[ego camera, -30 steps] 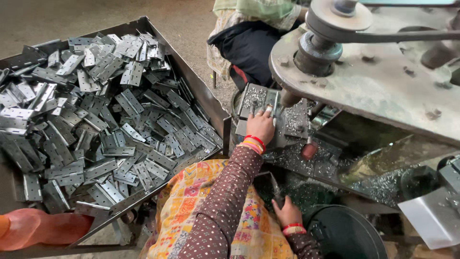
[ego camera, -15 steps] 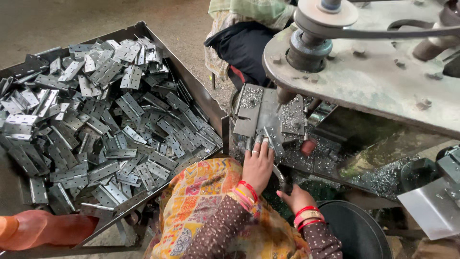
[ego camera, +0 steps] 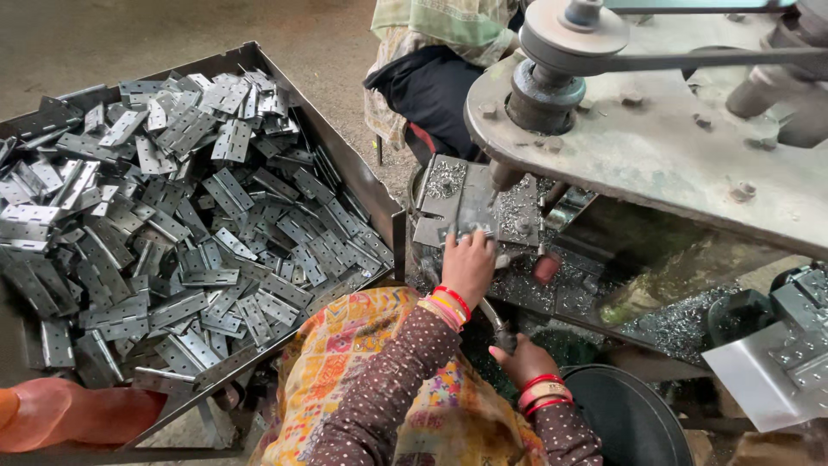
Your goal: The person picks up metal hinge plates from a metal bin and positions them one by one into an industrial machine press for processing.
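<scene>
My left hand reaches forward and rests on the near edge of a grey metal hinge plate lying on the machine's work table under the drill spindle. Fingers press down on the plate. My right hand is lower, near my lap, wrapped around a dark lever handle. Both wrists wear red and gold bangles. Metal shavings cover the table around the plate.
A large metal tray at the left holds several grey hinge plates. A belt-driven pulley and heavy machine arm loom above right. Another person's clothing is behind the machine. A black tub sits bottom right.
My left hand pulled back toward my lap, then reached forward again to the plate on the machine table. My right hand stayed low on the lever.
</scene>
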